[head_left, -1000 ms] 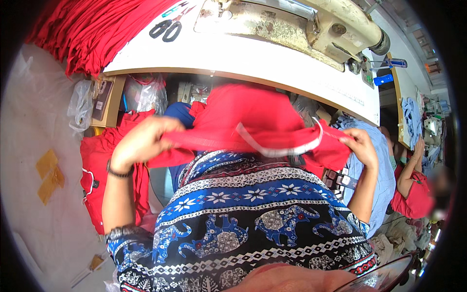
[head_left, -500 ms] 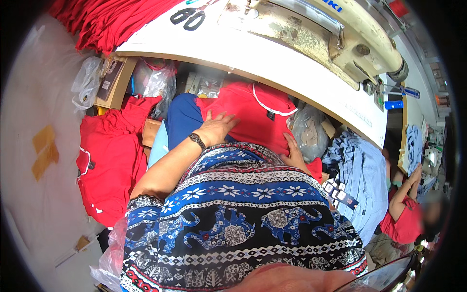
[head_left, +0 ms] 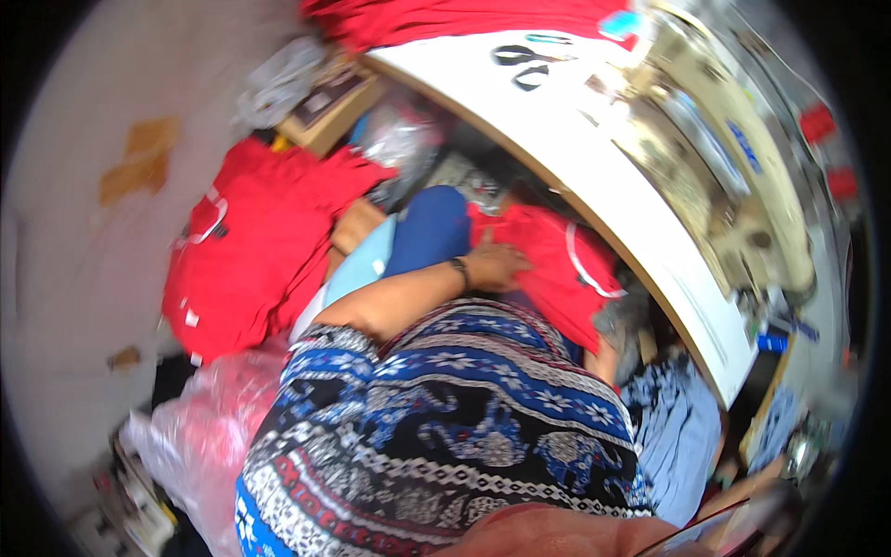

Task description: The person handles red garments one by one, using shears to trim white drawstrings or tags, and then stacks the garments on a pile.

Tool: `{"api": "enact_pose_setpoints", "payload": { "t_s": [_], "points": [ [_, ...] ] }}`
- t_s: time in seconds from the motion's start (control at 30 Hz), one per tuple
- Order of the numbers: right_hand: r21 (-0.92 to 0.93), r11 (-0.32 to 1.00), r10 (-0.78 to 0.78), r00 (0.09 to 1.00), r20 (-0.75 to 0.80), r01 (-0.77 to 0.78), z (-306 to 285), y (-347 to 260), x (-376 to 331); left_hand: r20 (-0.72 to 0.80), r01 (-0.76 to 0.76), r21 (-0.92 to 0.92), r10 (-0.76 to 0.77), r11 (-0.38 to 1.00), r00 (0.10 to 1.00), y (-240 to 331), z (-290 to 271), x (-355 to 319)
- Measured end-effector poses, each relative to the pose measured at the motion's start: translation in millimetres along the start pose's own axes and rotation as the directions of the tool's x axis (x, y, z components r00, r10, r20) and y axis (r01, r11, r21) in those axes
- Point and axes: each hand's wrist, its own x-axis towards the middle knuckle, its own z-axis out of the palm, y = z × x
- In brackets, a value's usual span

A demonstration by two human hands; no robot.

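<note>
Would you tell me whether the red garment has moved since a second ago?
Yes. The red garment was held up in front of the white table edge; it now lies low beneath it, under the left hand.

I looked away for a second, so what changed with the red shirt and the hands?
The red shirt, held up spread between both hands a second ago, has come down onto the lap below the table. The left hand now presses flat on it; the right hand is hidden. The scissors and the red pile on the floor stayed put.
</note>
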Motion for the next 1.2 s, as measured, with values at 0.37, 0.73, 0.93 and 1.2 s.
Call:
{"api": "enact_pose_setpoints", "payload": {
  "t_s": [0.37, 0.73, 0.93, 1.2],
  "points": [
    [-0.306, 0.951, 0.134, 0.845, 0.518, 0.037, -76.1, -121.0, -20.0, -0.107, -0.037, -0.066, 0.030, 0.997, 0.994, -13.2, -29.5, -43.8],
    [-0.150, 0.946, -0.236, 0.926, 0.295, 0.288, -44.0, -196.9, 70.1, -0.761, 0.923, -0.135, -0.634, 0.360, 0.135, -210.2, -8.4, -290.1],
    [-0.141, 0.846, -0.406, 0.793, 0.455, 0.514, -16.7, -250.0, 113.8, -0.624, 0.738, -0.501, -0.779, 0.452, 0.054, -218.8, -42.7, -306.5],
    [0.025, 0.698, -0.613, 0.580, 0.536, 0.716, 36.4, -276.0, 141.0, -0.634, 0.919, 0.008, -0.708, 0.395, 0.310, -205.7, 4.2, -221.6]
  ]
}}
